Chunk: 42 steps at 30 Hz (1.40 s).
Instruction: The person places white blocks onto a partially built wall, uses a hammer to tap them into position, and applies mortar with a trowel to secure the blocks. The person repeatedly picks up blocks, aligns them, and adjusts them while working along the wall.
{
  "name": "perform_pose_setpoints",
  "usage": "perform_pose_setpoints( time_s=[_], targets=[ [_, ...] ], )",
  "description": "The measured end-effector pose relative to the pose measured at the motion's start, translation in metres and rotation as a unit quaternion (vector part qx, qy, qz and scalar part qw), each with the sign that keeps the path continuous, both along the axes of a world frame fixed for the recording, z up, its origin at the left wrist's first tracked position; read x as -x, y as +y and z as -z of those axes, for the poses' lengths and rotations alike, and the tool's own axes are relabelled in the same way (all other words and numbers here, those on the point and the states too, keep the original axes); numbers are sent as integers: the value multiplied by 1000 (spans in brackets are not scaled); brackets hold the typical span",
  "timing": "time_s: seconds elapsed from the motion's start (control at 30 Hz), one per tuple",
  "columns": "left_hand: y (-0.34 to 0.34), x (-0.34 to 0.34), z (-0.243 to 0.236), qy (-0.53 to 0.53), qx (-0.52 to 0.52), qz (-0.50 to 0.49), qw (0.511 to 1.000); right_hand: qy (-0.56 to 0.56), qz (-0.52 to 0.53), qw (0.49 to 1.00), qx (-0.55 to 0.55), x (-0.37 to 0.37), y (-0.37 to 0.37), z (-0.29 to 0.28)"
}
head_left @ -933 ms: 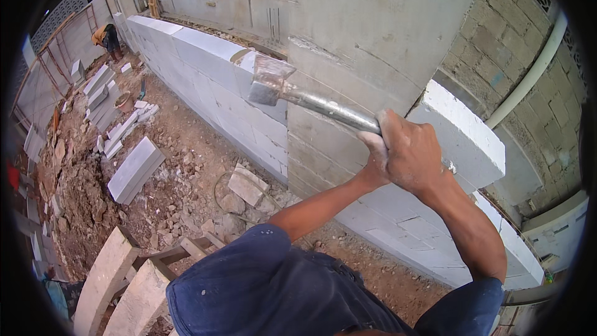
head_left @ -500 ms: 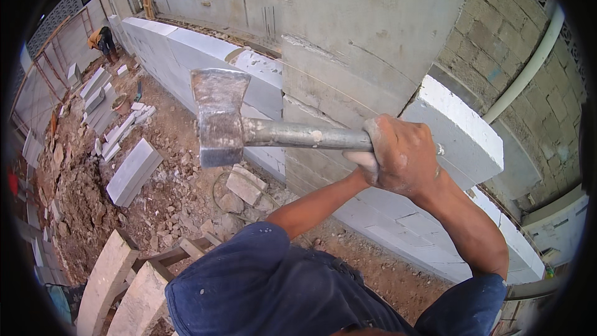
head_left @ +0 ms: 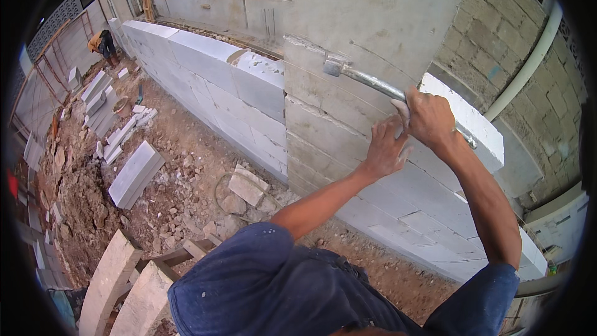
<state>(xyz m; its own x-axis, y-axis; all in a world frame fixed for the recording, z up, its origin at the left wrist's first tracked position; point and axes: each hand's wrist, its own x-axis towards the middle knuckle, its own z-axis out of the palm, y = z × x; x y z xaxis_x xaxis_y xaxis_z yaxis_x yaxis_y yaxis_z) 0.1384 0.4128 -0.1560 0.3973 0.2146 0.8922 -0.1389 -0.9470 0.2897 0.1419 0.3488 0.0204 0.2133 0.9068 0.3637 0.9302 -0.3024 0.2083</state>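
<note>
A hatchet (head_left: pixel 375 83) with a steel-pipe handle slants across the front of the grey concrete column (head_left: pixel 367 12). Its head lies close to a rough gouged line in the column; I cannot tell if it touches. My right hand (head_left: pixel 430 117) is wrapped round the handle near its lower end. Just below and left of it, my left hand (head_left: pixel 385 148) has its fingers apart and holds nothing that I can see. Beside my right hand, a white block (head_left: pixel 463 121) tops the low wall, abutting the column's right side.
A low white block wall (head_left: pixel 205 81) runs to the far left. Loose white blocks (head_left: pixel 137 174) and rubble lie on the dirt. Pale boards (head_left: pixel 106 274) stand at lower left. Another person (head_left: pixel 104 43) bends over far off. A pipe (head_left: pixel 525 65) crosses the wall at right.
The hatchet has swung away from me, its head now by the column. My left hand has come off the handle beside my right hand, which has moved slightly right and up.
</note>
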Motion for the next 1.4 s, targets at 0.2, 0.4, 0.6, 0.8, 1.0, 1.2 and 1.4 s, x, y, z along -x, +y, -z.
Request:
perform_pose_setpoints(
  time_s=[0.2, 0.4, 0.6, 0.8, 1.0, 1.2, 1.4],
  targets=[
    [29, -27, 48, 41, 22, 69, 997, 69, -155, 983, -67, 60, 4, -18],
    [5, 2, 24, 19, 35, 36, 999, 55, 40, 998, 0, -30, -10, 2],
    [7, 5, 15, -57, 170, 226, 958, 145, -42, 986, -72, 51, -42, 11],
    [0, 5, 0, 21, -21, 50, 998, 367, -45, 907, -204, 72, -106, 71],
    [14, -2, -10, 9, -32, 46, 998, 429, 70, 823, -365, 75, -189, 148],
    [53, 15, -77, -140, -92, 21, 986, 338, 194, 722, -572, 71, -255, 89],
    [47, 29, -141, 7, -151, 83, 985, 255, 229, 747, -570, 21, -292, 4]
  ],
)
